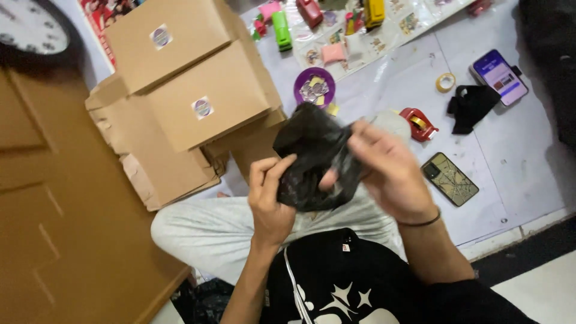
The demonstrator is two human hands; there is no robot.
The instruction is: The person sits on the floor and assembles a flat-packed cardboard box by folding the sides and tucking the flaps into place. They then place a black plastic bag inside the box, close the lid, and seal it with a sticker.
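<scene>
Now black plastic bag (315,159) crumpled, glossy, gripped by left hand (271,198), right hand (384,171).

Clock (30,27) cut by top-left edge; right hand (387,171) motion-blurred; purple dish (314,87) contents unclear.

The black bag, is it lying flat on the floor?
No, both hands, the left hand and the right hand, hold the crumpled black bag up above the person's lap.

Stacked brown cardboard boxes (186,90) with round purple stickers (203,108) lie left; a lit phone screen (500,77) lies far right.
</scene>
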